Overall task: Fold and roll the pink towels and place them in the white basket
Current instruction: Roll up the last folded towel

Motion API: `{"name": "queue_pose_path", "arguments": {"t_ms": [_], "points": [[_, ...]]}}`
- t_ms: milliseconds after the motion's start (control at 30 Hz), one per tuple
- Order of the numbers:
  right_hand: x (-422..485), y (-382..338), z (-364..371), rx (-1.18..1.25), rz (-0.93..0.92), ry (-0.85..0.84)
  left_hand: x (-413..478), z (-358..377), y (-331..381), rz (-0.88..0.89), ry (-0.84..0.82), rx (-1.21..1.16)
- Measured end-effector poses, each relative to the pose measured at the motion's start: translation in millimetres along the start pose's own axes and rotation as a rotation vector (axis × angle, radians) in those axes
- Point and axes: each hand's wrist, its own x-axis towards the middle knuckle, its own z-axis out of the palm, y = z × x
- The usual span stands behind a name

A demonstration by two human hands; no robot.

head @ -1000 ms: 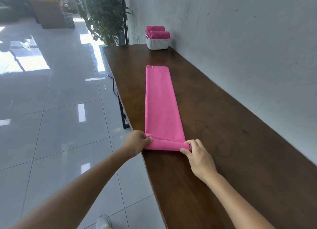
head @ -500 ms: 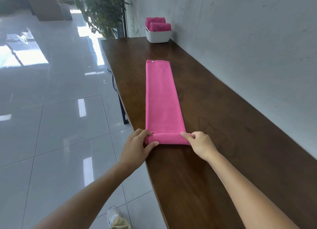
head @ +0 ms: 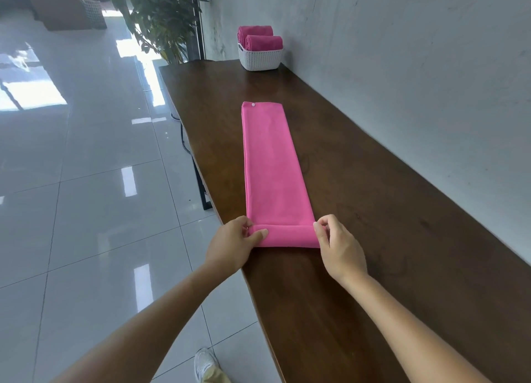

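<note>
On the table, both hands pinch the towel's rolled near end — left hand, right hand; basket far off.

Lobby-like hall: glossy tiled floor, leafy plant, long wooden counter.

One wide-angle camera, worn on the head, looked forward and down along the table (wall to its right, tiled floor to its left). It sat near the left hand and right hand gripping the pink towel; the white basket lay far off.
</note>
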Motion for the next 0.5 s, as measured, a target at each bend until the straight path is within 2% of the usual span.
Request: {"name": "queue_pose_path", "arguments": {"t_ms": [200,300,400,500], "points": [[4.6,7.0,-3.7,0.035,-0.079,-0.11,20.8,-14.0,0.0,-0.088,-0.133,-0.021],[11.9,6.6,-3.9,0.054,-0.06,-0.163,31.1,-21.4,-0.3,-0.129,-0.166,-0.076],[22.9,3.7,-2.1,0.072,0.018,-0.174,37.5,-21.5,-0.2,-0.081,-0.081,0.061],[34.7,-1.6,-1.6,0.047,0.103,-0.23,36.9,-19.1,0.7,0.065,0.06,0.208]]}}
